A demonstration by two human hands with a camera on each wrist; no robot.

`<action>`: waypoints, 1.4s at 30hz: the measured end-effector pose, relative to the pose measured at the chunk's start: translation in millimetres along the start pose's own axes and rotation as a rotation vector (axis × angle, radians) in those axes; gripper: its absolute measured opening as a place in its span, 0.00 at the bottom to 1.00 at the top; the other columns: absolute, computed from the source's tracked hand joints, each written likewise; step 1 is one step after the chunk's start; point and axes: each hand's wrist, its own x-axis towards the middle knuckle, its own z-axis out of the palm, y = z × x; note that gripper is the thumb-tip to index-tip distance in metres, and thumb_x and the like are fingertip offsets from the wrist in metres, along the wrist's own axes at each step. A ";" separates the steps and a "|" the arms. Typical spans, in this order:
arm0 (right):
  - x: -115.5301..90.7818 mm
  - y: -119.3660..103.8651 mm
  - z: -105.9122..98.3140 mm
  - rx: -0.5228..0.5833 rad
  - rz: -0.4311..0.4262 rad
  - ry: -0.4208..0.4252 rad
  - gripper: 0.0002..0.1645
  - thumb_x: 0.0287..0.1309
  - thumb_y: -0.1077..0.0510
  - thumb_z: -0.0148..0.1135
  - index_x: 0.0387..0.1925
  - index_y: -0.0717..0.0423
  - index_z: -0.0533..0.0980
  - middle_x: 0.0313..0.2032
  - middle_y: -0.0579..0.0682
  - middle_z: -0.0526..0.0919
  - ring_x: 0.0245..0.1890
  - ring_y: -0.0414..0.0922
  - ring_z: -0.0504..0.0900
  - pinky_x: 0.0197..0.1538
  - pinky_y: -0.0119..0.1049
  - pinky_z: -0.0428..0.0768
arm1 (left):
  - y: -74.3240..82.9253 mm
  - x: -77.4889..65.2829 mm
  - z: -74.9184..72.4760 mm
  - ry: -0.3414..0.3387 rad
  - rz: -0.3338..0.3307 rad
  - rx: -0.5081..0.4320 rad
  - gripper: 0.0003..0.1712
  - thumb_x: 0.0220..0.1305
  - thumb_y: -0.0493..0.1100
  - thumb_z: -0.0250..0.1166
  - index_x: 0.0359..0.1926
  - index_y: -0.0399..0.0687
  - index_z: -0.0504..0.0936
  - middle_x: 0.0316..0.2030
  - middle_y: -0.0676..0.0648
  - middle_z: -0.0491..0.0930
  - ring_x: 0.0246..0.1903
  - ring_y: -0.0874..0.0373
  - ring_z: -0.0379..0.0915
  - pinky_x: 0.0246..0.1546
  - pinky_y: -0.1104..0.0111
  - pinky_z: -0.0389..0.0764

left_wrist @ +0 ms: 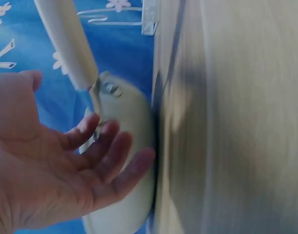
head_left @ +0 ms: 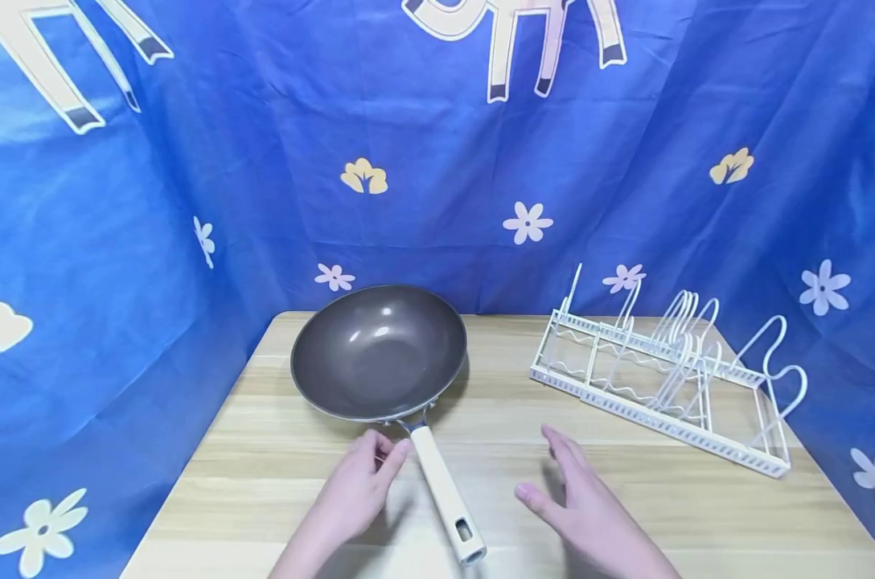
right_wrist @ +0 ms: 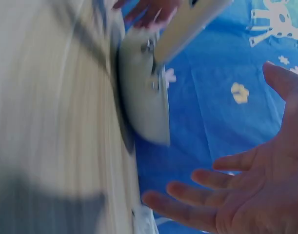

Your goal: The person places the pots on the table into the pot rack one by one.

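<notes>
A wok (head_left: 379, 354) with a dark inside and a cream outer wall rests on the table, its cream handle (head_left: 446, 490) slanting toward the front. Just left of where the handle joins the wok is my left hand (head_left: 358, 482); its fingers are loosely bent with nothing between them. In the left wrist view, the left fingers (left_wrist: 114, 161) overlap the wok's pale side (left_wrist: 131, 122). My right hand (head_left: 575, 507) is held to the right of the handle, apart from it, thumb and fingers spread. The right wrist view shows that palm (right_wrist: 256, 190) bare.
A white wire pan rack (head_left: 662, 378) with several upright loops stands at the right of the wooden table (head_left: 264, 482). Blue patterned cloth (head_left: 437, 161) hangs behind and along both sides.
</notes>
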 end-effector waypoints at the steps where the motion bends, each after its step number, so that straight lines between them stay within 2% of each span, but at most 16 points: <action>1: -0.3 -3.1 1.5 0.047 0.009 -0.039 0.56 0.61 0.29 0.60 0.79 0.51 0.49 0.77 0.57 0.56 0.71 0.64 0.68 0.63 0.59 0.77 | 0.6 2.0 2.1 -0.045 0.000 -0.032 0.33 0.70 0.73 0.46 0.48 0.52 0.76 0.41 0.53 0.79 0.42 0.62 0.76 0.48 0.60 0.81; 4: 0.6 -10.8 5.9 0.192 0.002 -0.141 0.53 0.63 0.36 0.63 0.78 0.54 0.51 0.76 0.58 0.58 0.71 0.64 0.67 0.59 0.55 0.81 | 1.5 9.7 9.4 -0.212 -0.001 -0.245 0.37 0.71 0.73 0.45 0.53 0.46 0.73 0.44 0.47 0.81 0.43 0.57 0.79 0.48 0.58 0.82; 8: 5.0 -18.2 14.3 0.293 -0.042 -0.265 0.48 0.68 0.42 0.60 0.76 0.61 0.53 0.74 0.62 0.63 0.67 0.63 0.74 0.58 0.55 0.82 | -0.4 20.5 19.9 -0.452 -0.048 -0.737 0.44 0.73 0.69 0.47 0.65 0.33 0.62 0.58 0.29 0.76 0.54 0.44 0.80 0.55 0.56 0.83; 10: 7.5 -20.4 20.6 0.358 -0.039 -0.345 0.47 0.68 0.42 0.60 0.75 0.64 0.54 0.72 0.64 0.66 0.62 0.58 0.80 0.52 0.51 0.86 | -2.3 24.0 24.7 -0.521 -0.089 -0.958 0.44 0.74 0.66 0.50 0.67 0.30 0.56 0.65 0.27 0.71 0.62 0.41 0.76 0.61 0.57 0.81; 12: 10.0 -21.7 27.9 0.430 -0.026 -0.425 0.48 0.67 0.42 0.61 0.74 0.66 0.54 0.68 0.64 0.70 0.55 0.52 0.84 0.44 0.44 0.88 | -4.0 26.0 27.7 -0.535 -0.115 -1.092 0.44 0.74 0.61 0.53 0.70 0.30 0.52 0.69 0.29 0.67 0.65 0.43 0.73 0.64 0.60 0.78; 14: 11.6 -22.5 34.5 0.516 0.001 -0.491 0.50 0.65 0.42 0.64 0.74 0.66 0.54 0.65 0.63 0.72 0.48 0.48 0.86 0.36 0.40 0.88 | -5.0 27.7 29.6 -0.517 -0.125 -1.181 0.42 0.74 0.55 0.56 0.71 0.31 0.50 0.70 0.31 0.67 0.65 0.46 0.74 0.66 0.63 0.76; 16: 12.7 -23.0 39.9 0.560 0.014 -0.530 0.51 0.64 0.42 0.65 0.74 0.66 0.53 0.61 0.59 0.76 0.42 0.45 0.87 0.33 0.40 0.88 | -5.3 29.7 30.2 -0.498 -0.121 -1.238 0.40 0.74 0.49 0.57 0.72 0.31 0.48 0.70 0.34 0.67 0.63 0.50 0.75 0.67 0.63 0.75; 19: 14.6 -25.0 45.6 0.626 0.017 -0.558 0.50 0.64 0.46 0.67 0.74 0.65 0.52 0.52 0.55 0.80 0.37 0.46 0.89 0.32 0.42 0.88 | -6.1 33.2 30.1 -0.501 -0.135 -1.330 0.37 0.73 0.41 0.57 0.73 0.34 0.49 0.69 0.38 0.67 0.60 0.54 0.77 0.70 0.61 0.71; 22: 16.6 -29.6 49.5 0.653 0.011 -0.558 0.46 0.61 0.50 0.69 0.72 0.61 0.57 0.44 0.53 0.81 0.34 0.47 0.89 0.31 0.44 0.88 | -7.7 35.3 28.9 -0.523 -0.151 -1.367 0.36 0.73 0.38 0.56 0.74 0.38 0.50 0.65 0.43 0.69 0.58 0.56 0.78 0.71 0.60 0.70; 25: 18.7 -37.2 52.8 0.557 -0.003 -0.516 0.44 0.56 0.49 0.73 0.68 0.55 0.63 0.40 0.50 0.80 0.26 0.44 0.87 0.25 0.41 0.86 | -9.7 35.8 29.2 -0.542 -0.151 -1.340 0.36 0.74 0.38 0.56 0.74 0.38 0.49 0.59 0.48 0.72 0.56 0.58 0.79 0.70 0.61 0.72; 27: 19.6 -43.0 55.0 0.411 -0.021 -0.465 0.46 0.50 0.46 0.77 0.66 0.54 0.66 0.38 0.46 0.80 0.22 0.40 0.83 0.22 0.37 0.84 | -10.0 35.0 30.4 -0.543 -0.149 -1.313 0.35 0.73 0.38 0.57 0.73 0.38 0.50 0.56 0.50 0.73 0.55 0.59 0.79 0.68 0.63 0.74; 30: 20.8 -51.1 60.0 0.104 -0.074 -0.363 0.49 0.42 0.41 0.80 0.63 0.53 0.69 0.31 0.36 0.79 0.21 0.33 0.77 0.25 0.31 0.79 | -9.9 33.4 34.7 -0.534 -0.155 -1.274 0.35 0.71 0.38 0.59 0.71 0.36 0.51 0.54 0.50 0.73 0.53 0.59 0.79 0.65 0.63 0.78; 32: 21.1 -54.7 64.4 -0.070 -0.112 -0.307 0.49 0.39 0.39 0.80 0.61 0.53 0.71 0.28 0.33 0.77 0.23 0.31 0.74 0.28 0.29 0.76 | -9.6 32.5 37.5 -0.520 -0.159 -1.255 0.35 0.70 0.38 0.60 0.70 0.35 0.52 0.54 0.49 0.73 0.53 0.59 0.80 0.63 0.63 0.79; 34: 21.9 -55.3 69.2 -0.193 -0.155 -0.261 0.47 0.39 0.38 0.80 0.58 0.53 0.73 0.27 0.32 0.76 0.26 0.30 0.73 0.32 0.28 0.74 | -9.2 32.1 39.3 -0.515 -0.160 -1.241 0.35 0.70 0.37 0.61 0.69 0.35 0.52 0.54 0.48 0.73 0.52 0.59 0.80 0.62 0.63 0.80; 38: 22.9 -53.1 76.2 -0.291 -0.195 -0.221 0.43 0.39 0.37 0.80 0.53 0.54 0.74 0.28 0.33 0.76 0.26 0.31 0.73 0.30 0.30 0.75 | -9.1 32.9 40.8 -0.514 -0.171 -1.231 0.34 0.69 0.37 0.62 0.68 0.36 0.54 0.53 0.49 0.74 0.52 0.59 0.81 0.61 0.65 0.81; 42: 22.5 -52.1 80.1 -0.301 -0.161 -0.233 0.37 0.40 0.39 0.80 0.46 0.54 0.74 0.24 0.35 0.74 0.21 0.32 0.70 0.27 0.29 0.72 | -10.1 31.7 42.6 -0.511 -0.169 -1.192 0.37 0.68 0.38 0.63 0.69 0.34 0.53 0.56 0.47 0.74 0.52 0.59 0.81 0.60 0.65 0.81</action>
